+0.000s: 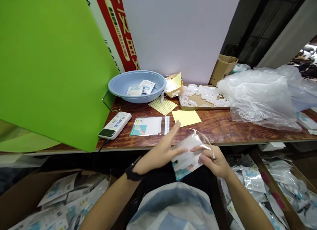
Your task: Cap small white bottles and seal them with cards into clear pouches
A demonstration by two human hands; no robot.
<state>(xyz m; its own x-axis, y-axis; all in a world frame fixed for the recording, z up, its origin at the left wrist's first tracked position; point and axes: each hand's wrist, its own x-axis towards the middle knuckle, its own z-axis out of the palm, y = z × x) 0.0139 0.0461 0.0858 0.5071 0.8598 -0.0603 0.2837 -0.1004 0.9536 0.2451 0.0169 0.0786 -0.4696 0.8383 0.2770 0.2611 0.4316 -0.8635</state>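
Observation:
Above my lap, just off the table's front edge, is a clear plastic bag [186,165] with a white and teal card inside. My right hand [214,160] grips its upper right part between thumb and fingers. My left hand [164,150] touches the bag's left side, its fingers spread and one pointing up toward the yellow sheet. Another bagged card [147,126] lies flat on the table to the left. A yellow sheet [187,117] and a sheet of small round stickers [162,105] lie farther back.
A blue basin [137,99] holds packets. Beside it stand a small yellow box [176,92] and a cardboard tray [205,108] of white pieces. A white device [115,125] sits left, plastic sheeting [260,94] right. Boxes of packets flank my lap.

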